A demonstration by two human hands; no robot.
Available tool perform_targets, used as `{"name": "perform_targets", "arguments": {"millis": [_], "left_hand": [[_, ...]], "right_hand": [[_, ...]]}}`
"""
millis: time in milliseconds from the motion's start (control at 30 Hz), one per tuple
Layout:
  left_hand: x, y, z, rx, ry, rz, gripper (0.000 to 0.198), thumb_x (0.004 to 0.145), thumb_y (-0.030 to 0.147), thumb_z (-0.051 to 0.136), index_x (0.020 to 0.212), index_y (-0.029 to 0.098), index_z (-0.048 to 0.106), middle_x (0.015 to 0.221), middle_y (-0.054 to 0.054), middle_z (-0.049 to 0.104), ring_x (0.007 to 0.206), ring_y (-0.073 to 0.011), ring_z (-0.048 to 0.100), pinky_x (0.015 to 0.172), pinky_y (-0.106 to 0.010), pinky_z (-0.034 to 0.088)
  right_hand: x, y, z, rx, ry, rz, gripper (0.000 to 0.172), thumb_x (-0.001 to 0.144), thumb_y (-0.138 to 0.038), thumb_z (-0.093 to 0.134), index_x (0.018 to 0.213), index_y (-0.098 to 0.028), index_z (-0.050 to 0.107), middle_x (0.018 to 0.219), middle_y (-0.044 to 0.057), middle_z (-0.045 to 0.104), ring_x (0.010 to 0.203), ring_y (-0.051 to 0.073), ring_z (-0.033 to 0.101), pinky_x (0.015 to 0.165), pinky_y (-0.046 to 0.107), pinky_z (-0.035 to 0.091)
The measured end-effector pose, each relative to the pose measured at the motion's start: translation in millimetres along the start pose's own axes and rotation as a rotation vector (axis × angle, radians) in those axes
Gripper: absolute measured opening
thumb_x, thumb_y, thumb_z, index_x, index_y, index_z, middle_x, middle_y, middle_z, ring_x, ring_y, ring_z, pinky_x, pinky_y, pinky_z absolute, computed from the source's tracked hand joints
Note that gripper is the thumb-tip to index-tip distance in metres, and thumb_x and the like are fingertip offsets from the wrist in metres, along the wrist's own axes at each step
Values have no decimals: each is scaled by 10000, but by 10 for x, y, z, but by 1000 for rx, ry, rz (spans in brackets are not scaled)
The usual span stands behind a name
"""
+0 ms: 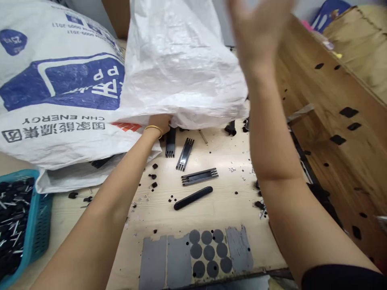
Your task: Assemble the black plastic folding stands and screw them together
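Observation:
A white woven sack (181,64) hangs lifted over the far part of the wooden table (169,213). My left hand (159,123), with a gold bangle at the wrist, reaches under the sack's lower edge; its fingers are hidden by the sack. My right hand (258,28) is raised high beside the sack, blurred, with fingers stretched out and nothing in it. Below the sack lie black comb-like plastic parts (185,154), one long black rounded bar (193,197) and small black bits.
A large white and blue printed sack (57,96) lies at the left. A blue basket (38,233) of black parts stands at the lower left. Grey pads and discs (208,251) are stuck near the table's front edge. A wooden board (329,121) with slots rises at the right.

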State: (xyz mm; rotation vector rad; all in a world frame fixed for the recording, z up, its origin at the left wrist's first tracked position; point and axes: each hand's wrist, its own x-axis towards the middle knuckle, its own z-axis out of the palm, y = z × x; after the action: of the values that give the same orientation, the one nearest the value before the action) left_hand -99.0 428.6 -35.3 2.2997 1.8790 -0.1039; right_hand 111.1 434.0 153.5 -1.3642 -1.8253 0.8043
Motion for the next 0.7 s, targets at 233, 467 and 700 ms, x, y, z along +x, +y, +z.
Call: {"name": "perform_targets", "arguments": {"millis": [233, 467, 700], "left_hand": [[-293, 20, 139, 40, 5, 41, 453, 853, 332, 461, 1255, 153, 572, 1288, -147, 592, 1231, -338, 505, 1009, -439, 420], [-228, 112, 285, -33, 76, 78, 674, 902, 482, 351, 1488, 173, 226, 1461, -149, 408, 1299, -342, 420, 1032, -462, 365], [-190, 193, 187, -1, 60, 38, 676, 873, 456, 408, 1481, 210, 247, 1375, -198, 467, 1228, -406, 450, 946, -530, 405]], "right_hand": [[464, 642, 762, -354, 73, 382, 526, 853, -283, 618, 1286, -30, 461, 1265, 191, 544, 1191, 334, 528, 981, 504, 450], [-200, -315, 650, -552, 249, -410, 355, 976, -176, 237, 1140, -193, 551, 1108, 25, 614, 1052, 158, 562, 935, 319, 485], [-293, 114, 345, -572, 248, -122, 379, 940, -159, 352, 1303, -149, 460, 1238, 42, 595, 1142, 153, 539, 974, 285, 481]]}}
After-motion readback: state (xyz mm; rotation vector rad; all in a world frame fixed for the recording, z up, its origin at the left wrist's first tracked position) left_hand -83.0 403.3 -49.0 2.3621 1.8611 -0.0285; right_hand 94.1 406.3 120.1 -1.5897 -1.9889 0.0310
